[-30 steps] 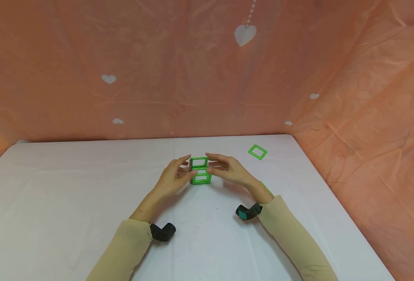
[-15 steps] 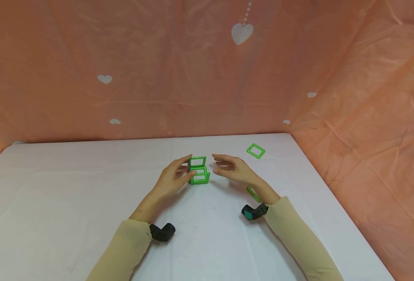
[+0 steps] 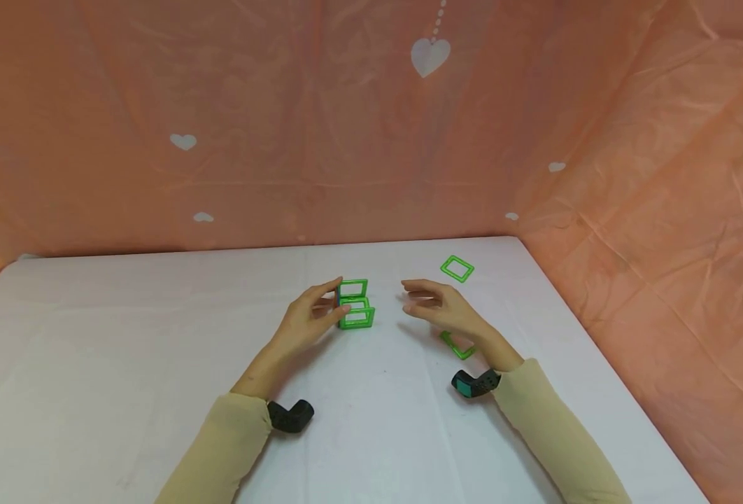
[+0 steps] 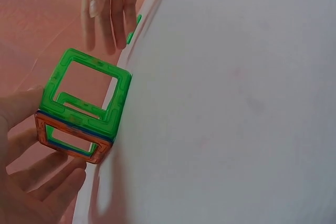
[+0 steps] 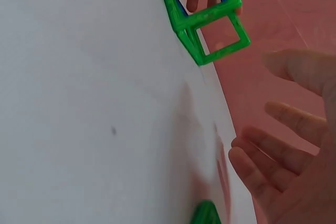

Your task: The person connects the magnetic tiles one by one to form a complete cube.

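A small box of green magnetic tiles [image 3: 356, 325] with open square frames stands on the white table. On its left side is an orange-red tile [image 4: 105, 151] edged with blue. My left hand [image 3: 305, 320] holds the box from that side, thumb at the front and fingers behind and along the orange-red tile. To the right, a gap away, my right hand [image 3: 445, 308] hovers with relaxed fingers and holds nothing. In the right wrist view the green box [image 5: 210, 16] sits beyond my right fingertips. Below my right wrist lies a loose green square tile [image 3: 452, 346], partly hidden by the forearm.
Another loose green square tile [image 3: 452, 276] lies flat toward the back right of the white table [image 3: 157, 336]. An orange cloth with white hearts [image 3: 308, 140] hangs behind the table and along its right side. Black cameras are strapped to both wrists.
My right hand has drawn away from the box to the right, uncovering more of the loose tile beneath the wrist. My left hand keeps its hold on the box.
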The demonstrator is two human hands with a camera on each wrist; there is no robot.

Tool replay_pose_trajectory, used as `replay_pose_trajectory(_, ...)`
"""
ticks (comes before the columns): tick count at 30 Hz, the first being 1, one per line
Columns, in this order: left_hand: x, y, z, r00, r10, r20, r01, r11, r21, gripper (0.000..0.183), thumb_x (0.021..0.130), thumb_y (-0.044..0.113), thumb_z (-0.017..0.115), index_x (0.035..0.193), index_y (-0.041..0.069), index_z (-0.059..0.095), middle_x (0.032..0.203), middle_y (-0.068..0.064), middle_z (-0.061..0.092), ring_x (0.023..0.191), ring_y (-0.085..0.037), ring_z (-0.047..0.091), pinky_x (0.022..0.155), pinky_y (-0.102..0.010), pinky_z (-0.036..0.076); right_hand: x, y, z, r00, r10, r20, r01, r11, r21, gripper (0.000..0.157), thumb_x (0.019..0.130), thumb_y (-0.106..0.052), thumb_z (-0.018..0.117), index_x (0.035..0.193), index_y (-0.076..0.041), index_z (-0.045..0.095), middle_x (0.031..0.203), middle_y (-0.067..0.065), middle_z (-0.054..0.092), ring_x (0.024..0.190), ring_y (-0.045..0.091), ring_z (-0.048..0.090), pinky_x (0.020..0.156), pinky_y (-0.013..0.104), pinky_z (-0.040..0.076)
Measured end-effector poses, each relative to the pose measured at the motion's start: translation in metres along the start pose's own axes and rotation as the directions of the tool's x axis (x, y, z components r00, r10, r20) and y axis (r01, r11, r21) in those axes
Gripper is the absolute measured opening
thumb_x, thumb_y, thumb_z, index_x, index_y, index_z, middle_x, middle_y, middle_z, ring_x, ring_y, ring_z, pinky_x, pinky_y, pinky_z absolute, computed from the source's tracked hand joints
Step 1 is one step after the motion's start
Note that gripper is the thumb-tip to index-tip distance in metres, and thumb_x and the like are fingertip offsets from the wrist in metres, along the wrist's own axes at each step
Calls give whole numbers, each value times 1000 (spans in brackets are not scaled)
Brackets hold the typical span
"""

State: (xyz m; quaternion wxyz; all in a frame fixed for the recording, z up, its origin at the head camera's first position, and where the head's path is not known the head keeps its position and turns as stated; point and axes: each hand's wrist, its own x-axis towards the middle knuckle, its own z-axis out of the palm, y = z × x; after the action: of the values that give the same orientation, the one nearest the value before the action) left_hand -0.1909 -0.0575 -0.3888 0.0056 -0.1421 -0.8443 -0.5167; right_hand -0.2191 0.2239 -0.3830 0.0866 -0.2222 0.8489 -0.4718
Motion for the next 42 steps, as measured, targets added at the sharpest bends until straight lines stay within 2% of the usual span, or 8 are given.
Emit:
replay_pose_trajectory(11,-1,-2,1,1000,0,10,0,1000,-6,60,91,15,66,145,7,41,138,-22,49,119,-39,56,99,-46,47,-16,11,-14,998,-42,-38,40,998,-47,49,88,-14,68,132,3,53,134,20,56,122,34,54,102,49,44)
replay_pose_trajectory(23,-1,-3,2,1000,17,-1,-17,1000,-23,59,91,12,66,144,5,42,136,-23,50,118,-41,56,99,-48,47,-29,14,-19,997,39,-65,-44,996,-72,52,87,-19,71,133,-3,54,134,15,57,123,32,52,106,49,40)
replay_pose_trajectory(30,-1,-3,1,1000,4,6,-4,1000,-12,60,92,16,65,145,7,41,137,-21,49,117,-41,57,95,-48,50,-38,13,-21,992,80,-94,-92,988,-127,56,83,-23,75,132,-6,55,133,13,58,123,32,52,106,50,38)
replay_pose_trajectory(36,-1,-3,1,1000,1,1,-1,1000,-6,60,92,16,65,145,7,41,137,-21,49,117,-40,57,96,-48,49,-44,17,-20,982,89,-167,-124,970,-210,61,78,-25,80,131,-5,56,125,16,55,109,28,52,93,41,43)
replay_pose_trajectory(39,-1,-3,2,1000,-2,3,2,1000,-12,60,92,15,65,145,7,41,136,-22,49,117,-40,57,97,-48,48,-46,20,-20,972,102,-213,-156,955,-254,65,76,-29,82,131,-4,55,116,15,55,100,27,49,84,36,41)
replay_pose_trajectory(42,-1,-3,3,1000,-3,3,3,1000,-20,60,92,14,65,145,7,41,136,-22,49,118,-40,56,99,-48,47,-48,22,-19,962,112,-250,-181,944,-276,67,73,-30,83,128,-3,56,108,14,54,97,26,47,81,34,40)
